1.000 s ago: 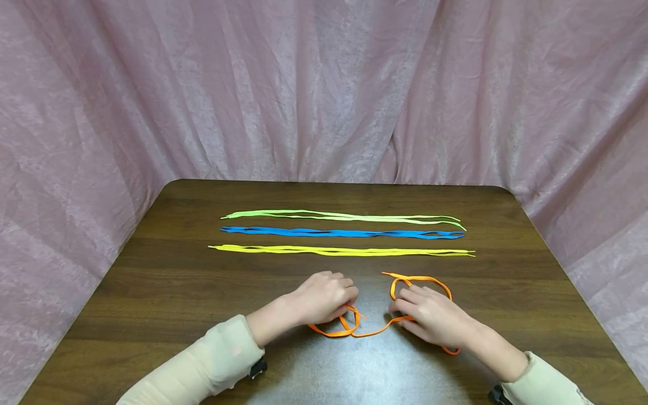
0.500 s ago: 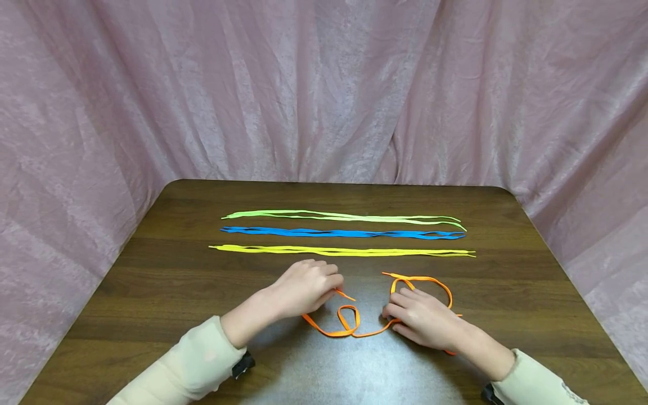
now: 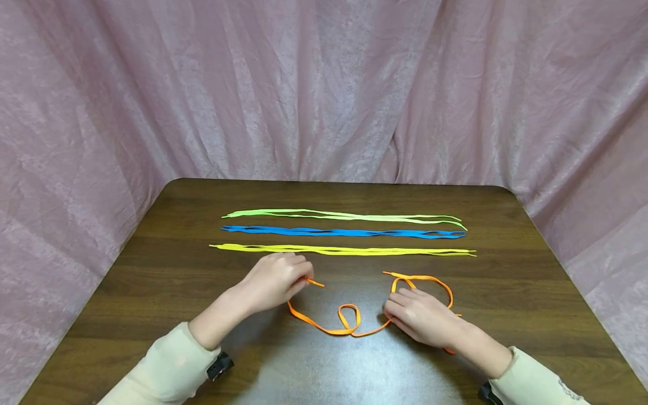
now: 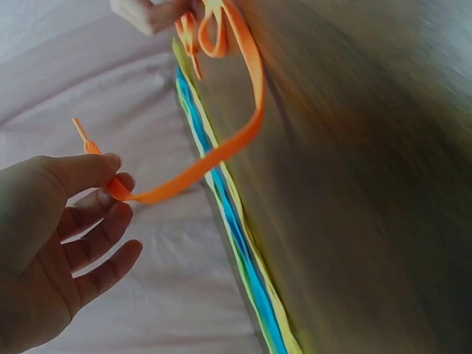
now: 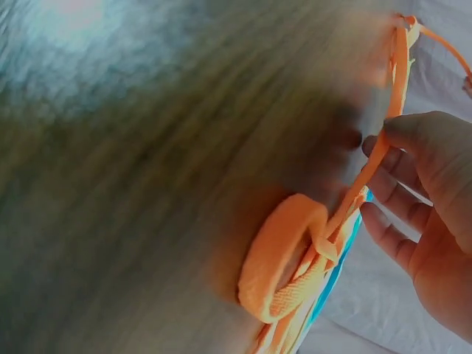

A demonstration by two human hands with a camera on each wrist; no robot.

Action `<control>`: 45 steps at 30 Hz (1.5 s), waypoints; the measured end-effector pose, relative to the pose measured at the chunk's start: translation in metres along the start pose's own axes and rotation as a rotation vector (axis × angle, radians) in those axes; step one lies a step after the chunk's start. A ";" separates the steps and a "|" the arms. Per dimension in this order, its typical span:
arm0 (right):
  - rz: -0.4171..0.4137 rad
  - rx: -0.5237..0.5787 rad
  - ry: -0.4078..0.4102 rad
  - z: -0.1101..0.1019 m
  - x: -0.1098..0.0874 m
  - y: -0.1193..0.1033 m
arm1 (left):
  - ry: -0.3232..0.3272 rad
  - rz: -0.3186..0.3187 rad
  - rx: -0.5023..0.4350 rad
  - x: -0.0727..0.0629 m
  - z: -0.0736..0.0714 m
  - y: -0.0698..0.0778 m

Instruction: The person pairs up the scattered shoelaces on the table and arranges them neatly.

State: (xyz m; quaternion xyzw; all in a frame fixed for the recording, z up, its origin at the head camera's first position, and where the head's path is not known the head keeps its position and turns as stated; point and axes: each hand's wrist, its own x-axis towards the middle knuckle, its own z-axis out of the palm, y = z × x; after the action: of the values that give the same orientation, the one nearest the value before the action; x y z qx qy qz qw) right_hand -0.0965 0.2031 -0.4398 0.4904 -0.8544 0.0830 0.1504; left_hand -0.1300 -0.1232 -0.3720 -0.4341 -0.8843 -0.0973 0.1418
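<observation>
An orange shoelace (image 3: 324,332) lies in loose curves across the near middle of the table, with a small loop between the hands. My left hand (image 3: 277,281) pinches it close to one end between thumb and index finger; the tip (image 4: 80,129) sticks out past the fingers and the other fingers are loosely bent. From there the lace droops toward the table in the left wrist view. At the right, my right hand (image 3: 422,318) pinches the same lace (image 5: 377,155) between thumb and index finger. More orange loops (image 3: 440,281) lie around and partly beneath this hand.
Beyond the hands, three groups of laces lie stretched side by side: yellow (image 3: 344,251), blue (image 3: 344,232) and light green (image 3: 344,216). The brown wooden table (image 3: 152,270) has rounded far corners, and pink curtains (image 3: 324,90) hang behind it and along both sides.
My left hand has moved left and slightly away with the lace's end, drawing that part out longer. The right hand has shifted slightly left, its fingers closing on the lace.
</observation>
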 end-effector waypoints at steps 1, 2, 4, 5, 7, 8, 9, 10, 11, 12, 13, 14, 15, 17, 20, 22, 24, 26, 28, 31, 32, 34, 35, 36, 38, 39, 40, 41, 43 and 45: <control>0.008 0.009 -0.003 -0.001 0.000 0.000 | -0.004 -0.014 -0.008 -0.003 0.000 -0.003; 0.015 0.019 0.001 -0.002 0.000 -0.001 | -0.009 -0.029 -0.017 -0.005 0.000 -0.005; 0.032 0.043 0.015 -0.006 0.002 -0.001 | -0.013 -0.057 -0.035 -0.010 0.000 -0.010; 0.036 0.057 0.030 -0.008 0.002 -0.001 | -0.015 -0.071 -0.042 -0.012 0.000 -0.012; 0.052 0.080 0.051 -0.012 0.004 0.000 | -0.016 -0.095 -0.050 -0.016 0.000 -0.017; 0.054 0.094 0.064 -0.014 0.005 0.000 | -0.019 -0.109 -0.053 -0.019 0.001 -0.019; 0.057 0.108 0.073 -0.017 0.006 0.001 | -0.021 -0.122 -0.053 -0.021 0.001 -0.021; 0.059 0.122 0.080 -0.019 0.007 0.002 | -0.026 -0.136 -0.049 -0.023 0.001 -0.024; 0.065 0.133 0.080 -0.021 0.008 0.003 | -0.031 -0.151 -0.045 -0.025 0.001 -0.026; 0.073 0.145 0.079 -0.024 0.008 0.004 | -0.035 -0.168 -0.041 -0.028 0.001 -0.029; 0.080 0.155 0.079 -0.026 0.009 0.005 | -0.040 -0.185 -0.037 -0.030 0.001 -0.031; 0.087 0.169 0.078 -0.029 0.009 0.006 | -0.046 -0.204 -0.034 -0.033 0.000 -0.034; 0.096 0.185 0.082 -0.032 0.009 0.007 | -0.049 -0.221 -0.033 -0.035 0.000 -0.036; 0.122 0.215 0.080 -0.037 0.009 0.009 | -0.051 -0.255 -0.031 -0.041 -0.001 -0.041; 0.143 0.251 0.102 -0.044 0.008 0.013 | -0.046 -0.296 -0.030 -0.049 -0.003 -0.049; 0.165 0.265 0.111 -0.048 0.007 0.015 | -0.043 -0.322 -0.028 -0.054 -0.003 -0.053; 0.181 0.280 0.127 -0.052 0.007 0.017 | -0.042 -0.349 -0.030 -0.059 -0.004 -0.058; 0.206 0.292 0.137 -0.055 0.006 0.020 | -0.048 -0.378 -0.035 -0.064 -0.005 -0.063; 0.226 0.307 0.143 -0.057 0.004 0.023 | -0.054 -0.403 -0.039 -0.069 -0.006 -0.067; 0.248 0.321 0.162 -0.059 0.001 0.028 | -0.064 -0.439 -0.047 -0.077 -0.009 -0.074; 0.259 0.324 0.163 -0.059 0.000 0.030 | -0.064 -0.450 -0.049 -0.080 -0.009 -0.076; 0.282 0.319 0.165 -0.060 -0.004 0.034 | -0.059 -0.471 -0.049 -0.086 -0.011 -0.081; 0.296 0.319 0.167 -0.060 -0.006 0.036 | -0.055 -0.482 -0.049 -0.089 -0.011 -0.084; 0.312 0.317 0.167 -0.060 -0.008 0.038 | -0.052 -0.493 -0.048 -0.092 -0.011 -0.087; 0.343 0.316 0.166 -0.059 -0.012 0.042 | -0.045 -0.512 -0.048 -0.098 -0.012 -0.092; 0.359 0.316 0.165 -0.059 -0.014 0.044 | -0.043 -0.522 -0.047 -0.101 -0.012 -0.094; 0.374 0.321 0.165 -0.058 -0.016 0.046 | -0.042 -0.529 -0.049 -0.103 -0.012 -0.097; 0.388 0.322 0.164 -0.058 -0.019 0.048 | -0.040 -0.536 -0.048 -0.106 -0.013 -0.099; 0.411 0.315 0.160 -0.059 -0.023 0.052 | -0.031 -0.547 -0.045 -0.110 -0.013 -0.103; 0.430 0.302 0.160 -0.059 -0.026 0.055 | -0.017 -0.554 -0.034 -0.113 -0.014 -0.107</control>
State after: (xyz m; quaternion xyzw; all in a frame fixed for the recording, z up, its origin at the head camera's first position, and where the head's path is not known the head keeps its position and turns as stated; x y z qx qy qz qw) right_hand -0.1215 0.2695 -0.3928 0.3066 -0.9022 0.2780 0.1214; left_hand -0.1465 -0.2758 -0.4016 -0.1789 -0.9687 -0.1435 0.0953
